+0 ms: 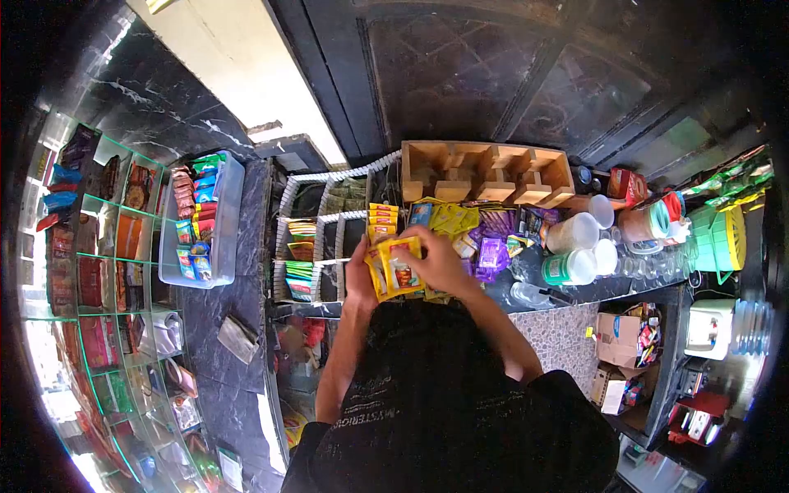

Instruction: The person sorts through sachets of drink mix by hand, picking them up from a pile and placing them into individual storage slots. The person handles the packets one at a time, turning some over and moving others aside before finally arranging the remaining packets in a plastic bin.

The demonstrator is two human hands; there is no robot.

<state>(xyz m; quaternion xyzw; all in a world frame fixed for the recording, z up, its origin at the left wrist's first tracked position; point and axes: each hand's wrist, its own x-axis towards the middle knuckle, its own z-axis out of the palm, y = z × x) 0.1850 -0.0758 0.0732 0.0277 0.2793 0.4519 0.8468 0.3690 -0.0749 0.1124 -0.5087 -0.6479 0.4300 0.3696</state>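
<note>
In front of my chest are several yellow sachets (398, 271) with red lettering, fanned slightly. My left hand (360, 275) grips their left edge. My right hand (437, 264) has its fingers closed on their upper right side. Just beyond, a row of similar yellow and red sachets (383, 215) stands in a compartment of the white-edged divided basket (341, 174). Other compartments hold green and white packets (299, 278) and brown-yellow packets (302, 238). To the right of my hands lie loose yellow-green packets (454, 220) and purple packets (491, 256).
A wooden compartment box (485, 152) stands behind the packets. Plastic jars (573, 233) and glasses crowd the counter's right side. Left are a clear bin of packets (222, 246), a folded paper (238, 339) and glass shelves (99, 316). A cardboard box (618, 338) sits below right.
</note>
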